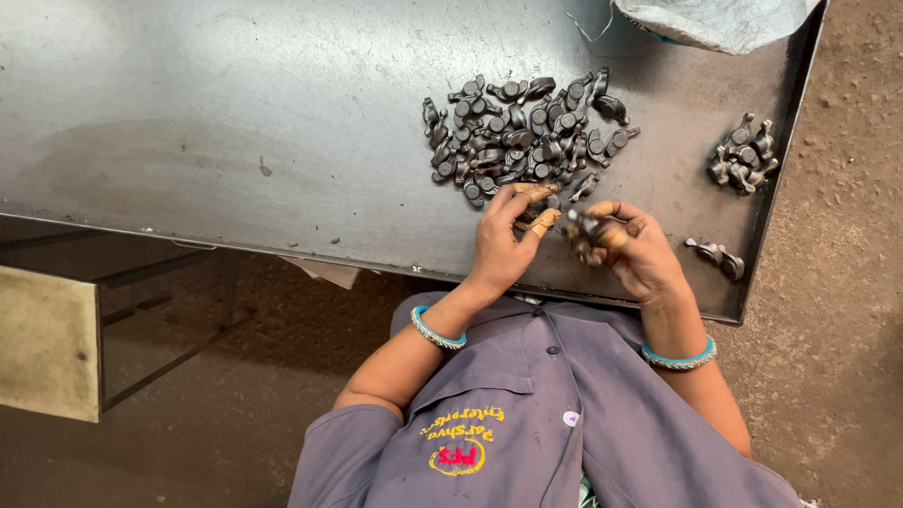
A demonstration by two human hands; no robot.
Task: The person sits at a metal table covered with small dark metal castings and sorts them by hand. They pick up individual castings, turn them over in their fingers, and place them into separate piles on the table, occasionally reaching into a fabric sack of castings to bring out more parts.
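A pile of several small dark metal forged parts lies on a grey steel table. My left hand rests at the pile's near edge, its taped fingertips pinching one of the parts. Just to the right, my right hand is curled around another dark metal part, held a little above the table near its front edge. The two hands almost touch. Both wrists wear turquoise bangles.
A smaller heap of the same parts sits near the table's right edge, and a single part lies at the front right corner. A white sack hangs over the far right. A beige panel stands below left; dirt floor lies right.
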